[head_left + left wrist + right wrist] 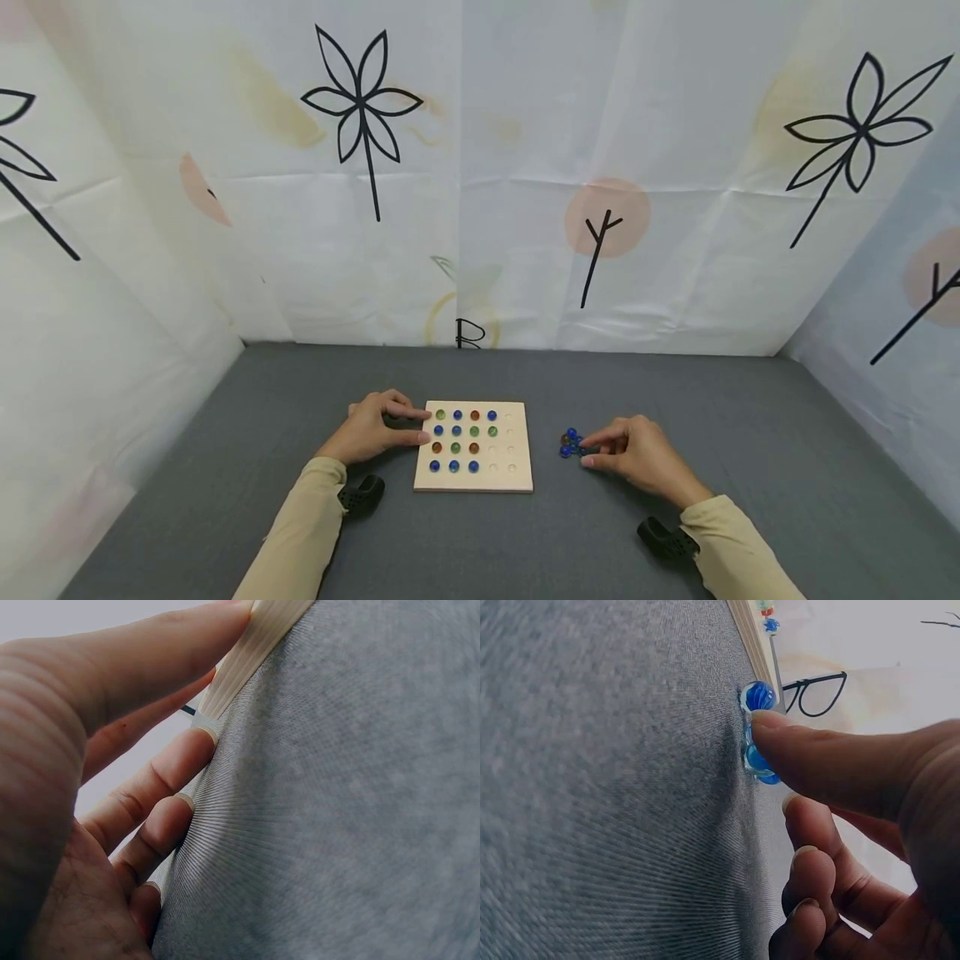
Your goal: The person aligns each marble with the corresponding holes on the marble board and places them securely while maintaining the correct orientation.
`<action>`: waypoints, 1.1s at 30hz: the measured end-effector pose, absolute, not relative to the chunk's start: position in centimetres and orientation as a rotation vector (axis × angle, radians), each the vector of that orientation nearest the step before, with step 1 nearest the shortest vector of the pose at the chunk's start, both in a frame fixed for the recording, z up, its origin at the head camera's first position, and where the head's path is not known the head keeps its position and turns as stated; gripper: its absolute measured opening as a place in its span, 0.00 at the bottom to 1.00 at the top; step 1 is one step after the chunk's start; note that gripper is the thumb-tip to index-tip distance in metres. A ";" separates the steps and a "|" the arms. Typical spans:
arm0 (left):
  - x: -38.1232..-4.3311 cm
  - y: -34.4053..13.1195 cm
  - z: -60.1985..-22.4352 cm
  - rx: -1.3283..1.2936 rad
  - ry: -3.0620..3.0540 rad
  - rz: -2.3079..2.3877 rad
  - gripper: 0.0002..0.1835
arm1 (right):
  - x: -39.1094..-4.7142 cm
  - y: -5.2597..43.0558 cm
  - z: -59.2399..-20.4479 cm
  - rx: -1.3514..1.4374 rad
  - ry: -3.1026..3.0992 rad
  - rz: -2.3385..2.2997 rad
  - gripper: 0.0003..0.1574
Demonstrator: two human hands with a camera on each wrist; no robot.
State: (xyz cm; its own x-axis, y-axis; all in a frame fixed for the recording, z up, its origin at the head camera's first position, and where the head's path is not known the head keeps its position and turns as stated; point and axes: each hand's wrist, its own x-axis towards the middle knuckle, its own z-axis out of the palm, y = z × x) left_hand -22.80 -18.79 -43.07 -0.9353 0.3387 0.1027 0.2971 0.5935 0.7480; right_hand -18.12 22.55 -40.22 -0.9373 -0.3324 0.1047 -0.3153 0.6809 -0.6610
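A square light wooden board (501, 479) with rows of round hollows lies on the grey cloth. Blue, green and brown glass marbles (453, 467) sit in many hollows, mostly on the left. My left hand (372, 429) rests at the board's left edge, thumb and index finger extended and touching it apart from each other. To the right of the board is a small cluster of loose marbles (572, 434), mostly blue. My right hand (637, 450) pinches a marble (757, 757) at the cluster between thumb and index finger; the index fingertip is hidden in the right wrist view.
Several bare hollows (511, 450) show on the board's right side. Grey cloth (480, 542) covers the table around it. A white patterned curtain (517, 275) stands behind and at both sides. Dark devices (362, 497) are strapped at both wrists.
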 end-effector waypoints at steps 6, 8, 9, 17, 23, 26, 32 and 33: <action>-22.8 -18.8 -43.0 0.552 2.765 1.278 0.20 | -18.1 22.7 -40.5 -0.519 2.838 -1.104 0.11; -22.8 -18.7 -43.0 0.551 2.762 1.279 0.20 | -18.0 22.7 -40.6 -0.509 2.830 -1.105 0.11; -22.7 -18.7 -43.0 0.549 2.761 1.278 0.20 | -18.0 22.7 -40.7 -0.504 2.829 -1.105 0.11; -22.7 -18.7 -43.1 0.555 2.750 1.288 0.20 | -17.9 22.7 -40.3 -0.492 2.849 -1.116 0.11; -22.8 -18.7 -43.0 0.552 2.749 1.292 0.20 | -18.0 22.5 -39.7 -0.524 2.876 -1.136 0.12; -22.9 -18.7 -43.0 0.545 2.753 1.291 0.20 | -18.1 22.4 -39.5 -0.546 2.885 -1.147 0.12; -22.8 -18.7 -43.0 0.542 2.762 1.280 0.20 | -18.2 21.2 -39.0 -0.582 2.901 -1.184 0.11; -22.8 -18.7 -43.0 0.541 2.765 1.276 0.20 | -18.2 20.9 -38.9 -0.597 2.901 -1.194 0.11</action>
